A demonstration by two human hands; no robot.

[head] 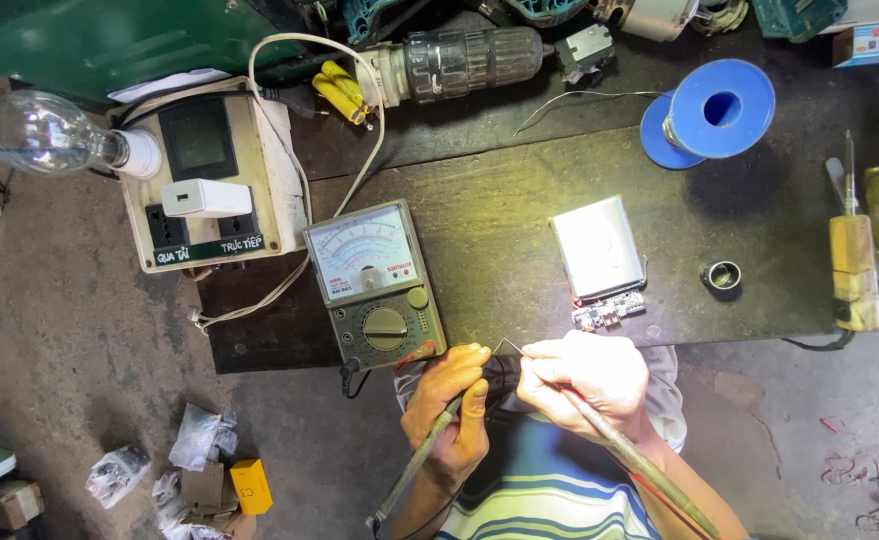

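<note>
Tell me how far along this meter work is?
Set out already: the analog multimeter lies on the bench beside a silver battery pack with a small circuit board at its end. In hand: the left hand and right hand each hold a probe, tips meeting near the bench edge. Left: neither probe touches the board yet.

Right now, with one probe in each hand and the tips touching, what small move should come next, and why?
Probably carry both probe tips forward to the small circuit board under the flat silver battery pack. Left hand and right hand hold them before the green analogue multimeter, off the board.
</note>
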